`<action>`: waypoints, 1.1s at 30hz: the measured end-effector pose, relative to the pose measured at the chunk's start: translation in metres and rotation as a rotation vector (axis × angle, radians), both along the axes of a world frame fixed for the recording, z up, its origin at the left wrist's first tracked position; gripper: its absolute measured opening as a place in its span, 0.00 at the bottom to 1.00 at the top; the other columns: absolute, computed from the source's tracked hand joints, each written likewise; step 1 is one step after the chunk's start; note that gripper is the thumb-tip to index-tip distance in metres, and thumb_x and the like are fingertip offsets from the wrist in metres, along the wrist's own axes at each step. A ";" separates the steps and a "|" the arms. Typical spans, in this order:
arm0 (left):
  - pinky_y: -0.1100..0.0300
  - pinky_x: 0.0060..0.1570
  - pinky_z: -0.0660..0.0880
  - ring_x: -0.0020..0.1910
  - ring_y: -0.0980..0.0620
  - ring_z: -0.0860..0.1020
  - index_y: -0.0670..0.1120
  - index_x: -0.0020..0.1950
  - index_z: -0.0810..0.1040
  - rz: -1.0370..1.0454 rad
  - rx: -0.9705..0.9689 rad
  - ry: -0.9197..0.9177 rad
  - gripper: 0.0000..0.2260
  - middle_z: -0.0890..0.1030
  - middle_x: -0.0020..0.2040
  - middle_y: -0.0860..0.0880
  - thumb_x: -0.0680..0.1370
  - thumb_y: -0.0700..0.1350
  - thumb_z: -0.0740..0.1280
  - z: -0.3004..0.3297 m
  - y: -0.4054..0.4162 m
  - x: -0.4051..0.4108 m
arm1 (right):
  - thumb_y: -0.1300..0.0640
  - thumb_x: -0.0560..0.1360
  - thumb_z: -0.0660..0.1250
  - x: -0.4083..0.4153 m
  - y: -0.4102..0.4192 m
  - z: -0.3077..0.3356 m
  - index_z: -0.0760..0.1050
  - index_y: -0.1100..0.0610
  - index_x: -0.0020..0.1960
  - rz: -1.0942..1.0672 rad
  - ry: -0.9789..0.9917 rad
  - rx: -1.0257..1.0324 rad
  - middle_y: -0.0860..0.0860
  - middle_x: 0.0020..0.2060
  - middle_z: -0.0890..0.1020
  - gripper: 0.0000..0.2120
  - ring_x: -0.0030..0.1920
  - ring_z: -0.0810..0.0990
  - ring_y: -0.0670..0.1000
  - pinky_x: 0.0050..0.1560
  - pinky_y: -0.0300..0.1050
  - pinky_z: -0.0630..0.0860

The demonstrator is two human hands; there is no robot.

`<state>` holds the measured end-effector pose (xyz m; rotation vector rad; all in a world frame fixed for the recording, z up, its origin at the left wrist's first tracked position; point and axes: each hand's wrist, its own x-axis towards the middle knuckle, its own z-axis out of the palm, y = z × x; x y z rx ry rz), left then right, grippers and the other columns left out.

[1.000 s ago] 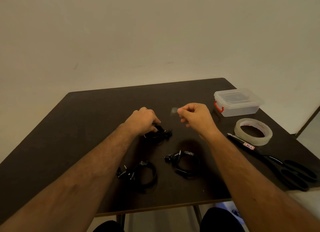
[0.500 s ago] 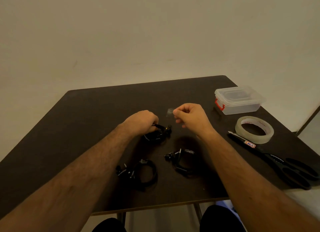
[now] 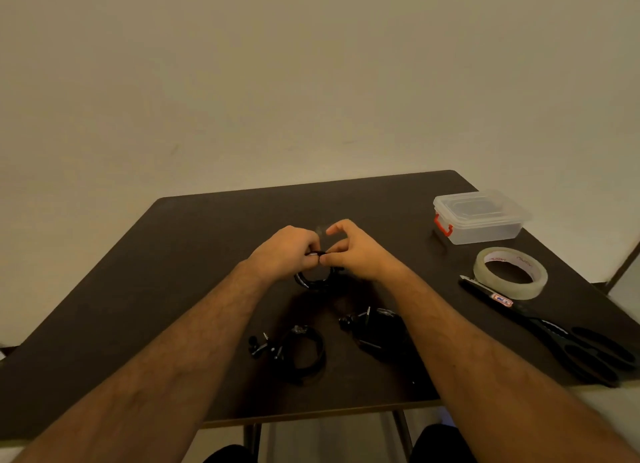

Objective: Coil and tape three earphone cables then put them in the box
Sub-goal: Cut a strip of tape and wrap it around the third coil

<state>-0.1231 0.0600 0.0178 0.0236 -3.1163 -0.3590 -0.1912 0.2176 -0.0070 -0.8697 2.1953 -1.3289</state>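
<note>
On the table (image 3: 194, 255), 2 coiled earphone cables lie toward the near edge: the left coil (image 3: 301, 353) sits just left of centre, and the right coil (image 3: 377, 334) lies beside it, partly hidden under the right forearm. Whether either carries tape cannot be confirmed at this resolution. The 3rd coil (image 3: 313, 279) is at mid-table, held between both hands. The left hand (image 3: 287, 251) has its fingers curled and clamped on the top of that coil; the right hand (image 3: 356, 251) pinches the same spot with thumb and lower fingers, its forefinger raised, and a faint clear tape piece (image 3: 322, 228) appears at that fingertip. Judgement: coiling is done for all 3; taping of the 3rd is in hand; boxing has not started. At the far right corner stands the box (image 3: 479, 218), its lid on, which must come off first. Nearer along the right edge lie the tape roll (image 3: 510, 272), a pen-like tool (image 3: 491, 296) and scissors (image 3: 581, 348), none blocking the route.
</note>
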 end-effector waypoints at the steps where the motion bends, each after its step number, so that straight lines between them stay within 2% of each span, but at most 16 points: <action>1: 0.65 0.36 0.70 0.39 0.58 0.78 0.50 0.48 0.75 0.016 0.050 0.008 0.03 0.78 0.41 0.55 0.79 0.47 0.68 0.002 0.000 0.003 | 0.59 0.74 0.73 0.001 0.001 0.001 0.66 0.53 0.65 0.008 -0.003 -0.016 0.53 0.48 0.85 0.24 0.47 0.83 0.50 0.52 0.47 0.77; 4: 0.62 0.40 0.79 0.36 0.59 0.83 0.48 0.49 0.77 0.041 0.207 0.029 0.01 0.83 0.39 0.52 0.79 0.44 0.68 0.009 0.004 0.013 | 0.62 0.74 0.73 0.006 0.006 0.007 0.69 0.54 0.62 0.007 0.033 -0.056 0.53 0.43 0.85 0.20 0.44 0.84 0.49 0.55 0.51 0.78; 9: 0.56 0.45 0.81 0.36 0.56 0.84 0.46 0.48 0.79 0.048 0.426 0.121 0.02 0.85 0.39 0.49 0.78 0.44 0.70 0.019 0.006 0.029 | 0.61 0.74 0.73 0.013 0.015 0.026 0.71 0.53 0.60 0.024 0.117 -0.076 0.53 0.42 0.86 0.18 0.45 0.85 0.51 0.55 0.53 0.79; 15: 0.60 0.47 0.78 0.40 0.55 0.83 0.45 0.57 0.82 0.012 0.703 0.056 0.10 0.85 0.48 0.44 0.78 0.45 0.71 0.039 0.014 0.057 | 0.59 0.72 0.75 0.034 0.029 0.058 0.71 0.53 0.60 0.054 0.249 -0.059 0.50 0.38 0.86 0.20 0.40 0.84 0.45 0.50 0.45 0.78; 17: 0.61 0.43 0.76 0.40 0.54 0.81 0.43 0.55 0.82 0.010 0.801 0.009 0.10 0.84 0.46 0.42 0.78 0.47 0.70 0.046 0.016 0.070 | 0.59 0.73 0.75 0.045 0.035 0.069 0.71 0.53 0.60 0.056 0.301 -0.055 0.50 0.38 0.86 0.20 0.40 0.84 0.45 0.49 0.44 0.78; 20: 0.65 0.34 0.75 0.37 0.54 0.79 0.39 0.48 0.79 0.047 0.921 0.014 0.15 0.81 0.37 0.47 0.80 0.51 0.66 0.056 0.025 0.089 | 0.60 0.73 0.75 0.060 0.046 0.083 0.72 0.53 0.60 0.063 0.338 -0.070 0.52 0.39 0.86 0.19 0.41 0.84 0.49 0.51 0.48 0.79; 22: 0.64 0.34 0.76 0.37 0.53 0.79 0.33 0.51 0.78 0.066 0.967 0.054 0.19 0.79 0.35 0.48 0.81 0.51 0.65 0.061 0.035 0.102 | 0.60 0.73 0.75 0.072 0.054 0.090 0.72 0.53 0.60 0.070 0.353 -0.084 0.53 0.39 0.86 0.19 0.43 0.85 0.53 0.53 0.51 0.79; 24: 0.65 0.31 0.74 0.33 0.54 0.78 0.34 0.49 0.79 0.074 0.969 0.084 0.16 0.78 0.34 0.47 0.82 0.48 0.65 0.066 0.046 0.115 | 0.61 0.73 0.75 0.086 0.062 0.097 0.72 0.54 0.60 0.077 0.367 -0.095 0.53 0.39 0.86 0.19 0.43 0.85 0.52 0.53 0.51 0.79; 27: 0.61 0.33 0.71 0.29 0.56 0.75 0.47 0.37 0.78 0.085 0.910 0.120 0.15 0.77 0.33 0.47 0.83 0.48 0.63 0.072 0.062 0.133 | 0.61 0.73 0.74 0.103 0.072 0.105 0.72 0.54 0.60 0.077 0.391 -0.098 0.53 0.38 0.86 0.19 0.40 0.83 0.48 0.52 0.50 0.79; 33: 0.52 0.42 0.71 0.36 0.52 0.72 0.49 0.42 0.74 0.123 0.585 0.287 0.14 0.74 0.36 0.50 0.84 0.49 0.56 0.072 0.101 0.161 | 0.61 0.74 0.74 0.140 0.094 0.114 0.72 0.55 0.60 0.044 0.447 -0.107 0.54 0.38 0.86 0.18 0.39 0.82 0.50 0.49 0.51 0.79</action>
